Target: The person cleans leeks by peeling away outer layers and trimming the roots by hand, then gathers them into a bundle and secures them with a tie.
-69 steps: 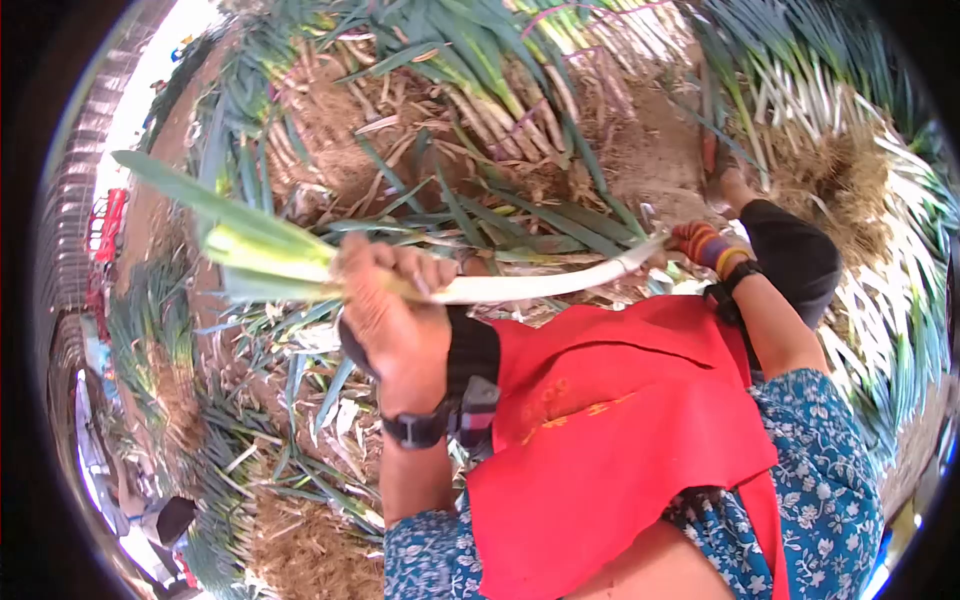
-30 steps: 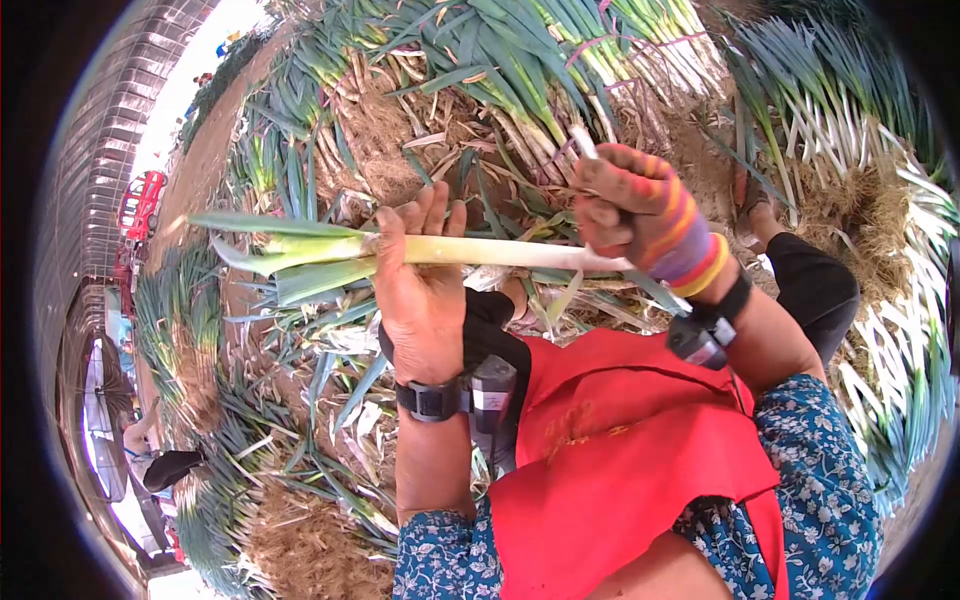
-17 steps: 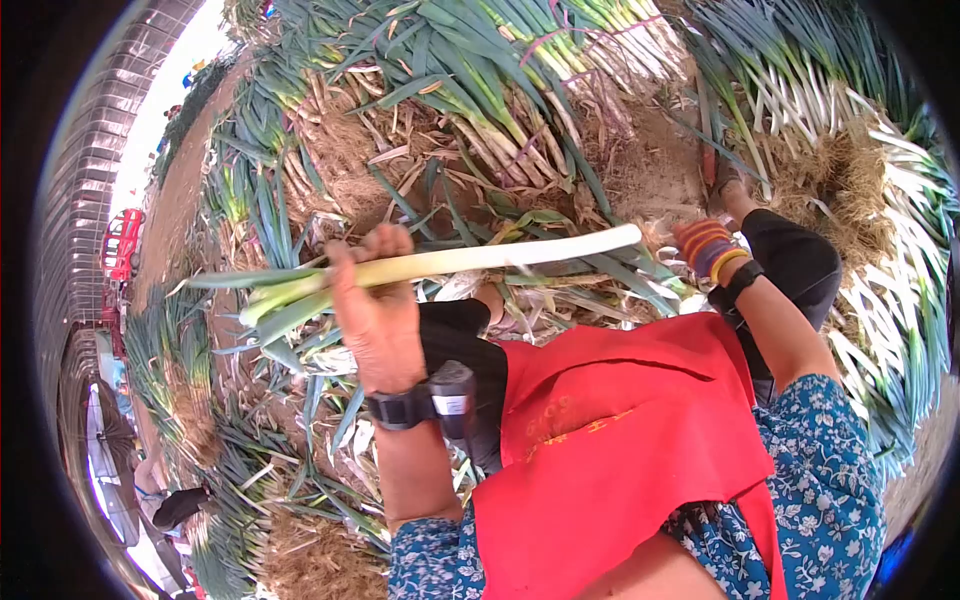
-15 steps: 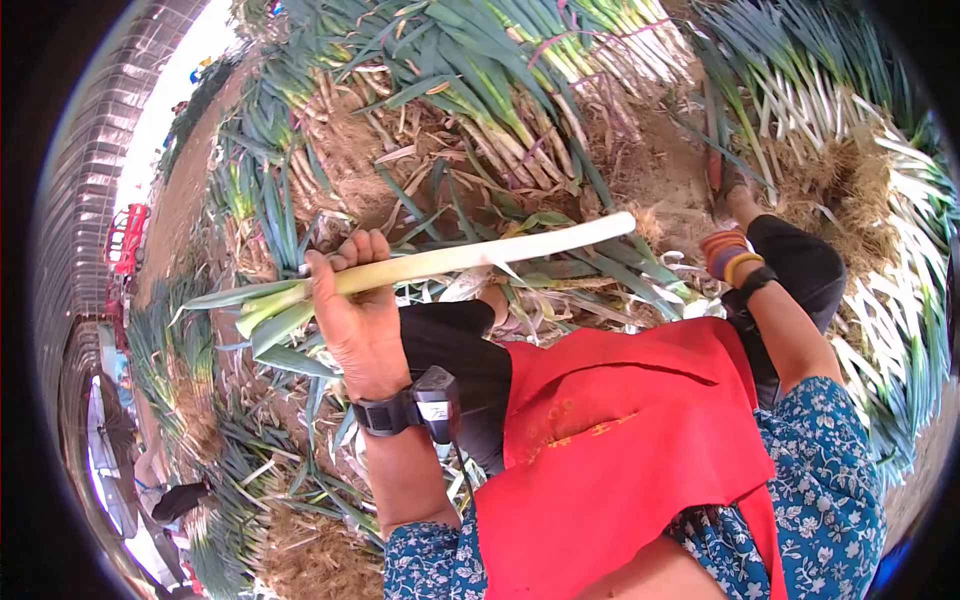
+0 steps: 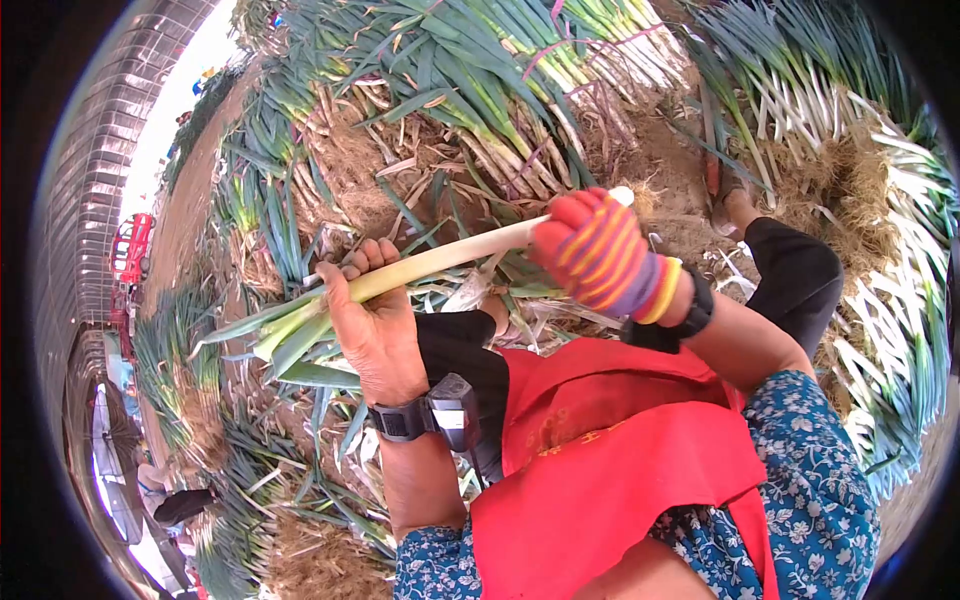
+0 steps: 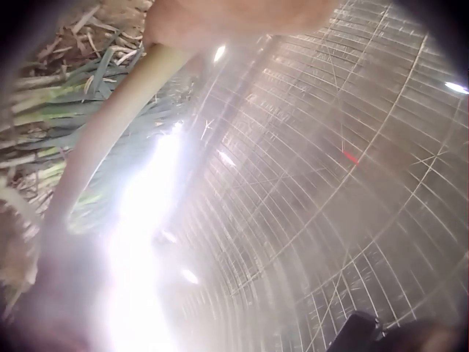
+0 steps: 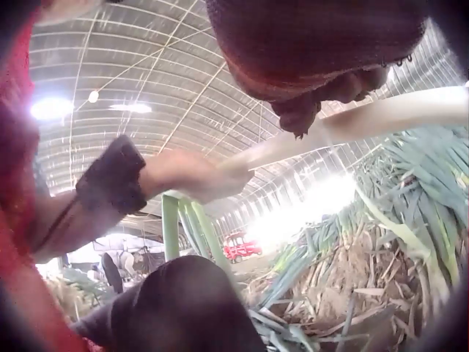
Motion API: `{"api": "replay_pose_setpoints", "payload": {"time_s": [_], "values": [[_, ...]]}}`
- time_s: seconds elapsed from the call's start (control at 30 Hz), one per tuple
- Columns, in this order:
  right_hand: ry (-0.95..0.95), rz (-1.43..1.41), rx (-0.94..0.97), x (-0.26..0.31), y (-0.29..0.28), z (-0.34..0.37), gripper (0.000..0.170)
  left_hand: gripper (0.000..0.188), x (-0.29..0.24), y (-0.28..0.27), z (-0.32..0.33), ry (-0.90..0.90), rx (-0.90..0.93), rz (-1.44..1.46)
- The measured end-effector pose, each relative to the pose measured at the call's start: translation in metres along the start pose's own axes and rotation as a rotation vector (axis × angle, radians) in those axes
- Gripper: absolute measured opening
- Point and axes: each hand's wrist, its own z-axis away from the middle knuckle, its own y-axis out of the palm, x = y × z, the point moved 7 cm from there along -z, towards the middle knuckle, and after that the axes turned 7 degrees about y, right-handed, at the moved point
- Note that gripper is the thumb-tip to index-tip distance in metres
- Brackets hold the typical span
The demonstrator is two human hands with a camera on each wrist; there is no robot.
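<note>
A trimmed leek [image 5: 465, 250] runs aslant before the red apron, its white end up and to the right, green leaves at the lower left. My bare left hand [image 5: 378, 338] holds it at the leaf end, between thumb and fingers. Near the white end, my right hand [image 5: 605, 258] in a striped glove has its fingers curled over the shaft. In the right wrist view the gloved fingertips [image 7: 297, 117] pinch at the shaft, with the left hand [image 7: 194, 174] farther along. The left wrist view shows the leek [image 6: 121, 110] below the left hand [image 6: 234, 20].
Leek bundles [image 5: 510, 130] with rooty ends lie ahead, and peeled white leeks [image 5: 880, 370] spread at the right. Cut leaves and peelings [image 5: 340, 420] litter the ground by the knees. A red vehicle [image 5: 130, 250] stands far left under the arched roof [image 7: 168, 73].
The right hand was at the leek's end a second ago, drew back to the right knee, and is now back on the white shaft. The left hand kept its hold as the white end rose.
</note>
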Motion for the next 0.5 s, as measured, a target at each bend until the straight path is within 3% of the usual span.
{"api": "replay_pose_setpoints", "payload": {"time_s": [0.03, 0.07, 0.1, 0.13, 0.17, 0.2, 0.27, 0.33, 0.37, 0.4, 0.43, 0.5], "values": [[0.132, -0.09, 0.045, -0.018, -0.001, 0.01, 0.013, 0.032, -0.004, -0.007, -0.003, 0.003, -0.004, 0.001], [0.1, -0.13, -0.019, -0.03, -0.018, 0.018, 0.023, 0.032, -0.009, -0.017, -0.01, -0.01, -0.015, 0.031], [0.18, -0.149, 0.017, -0.066, -0.013, 0.045, 0.019, 0.032, -0.013, -0.025, -0.014, -0.024, -0.028, 0.064], [0.386, -0.047, 0.064, -0.107, -0.014, 0.068, 0.017, 0.032, -0.017, -0.028, -0.016, -0.022, -0.031, 0.071], [0.306, 0.183, 0.054, -0.134, -0.024, 0.089, 0.017, 0.033, -0.021, -0.033, -0.016, -0.019, -0.065, 0.078], [0.7, 0.055, -0.077, -0.2, -0.026, 0.14, 0.014, 0.033, -0.025, -0.038, -0.016, -0.019, -0.098, 0.083], [0.871, 0.503, 0.222, -0.249, -0.038, 0.184, 0.024, 0.033, -0.025, -0.043, -0.019, -0.024, -0.078, 0.105], [0.983, 0.618, 0.49, -0.265, -0.026, 0.211, 0.034, 0.034, -0.025, -0.037, -0.018, 0.017, -0.039, 0.061], [0.686, 0.54, 0.279, -0.233, -0.022, 0.197, 0.05, 0.026, -0.02, -0.041, -0.022, -0.029, -0.08, 0.191], [0.767, 0.411, 0.309, -0.194, -0.026, 0.155, 0.06, 0.026, -0.015, -0.041, -0.023, -0.034, -0.075, 0.19], [0.529, 0.302, 0.13, -0.141, -0.04, 0.11, 0.061, 0.026, -0.008, -0.04, -0.024, -0.064, -0.079, 0.212], [0.254, 0.27, 0.021, -0.069, -0.052, 0.047, 0.062, 0.026, 0.003, -0.033, -0.018, -0.117, -0.046, 0.25]]}}
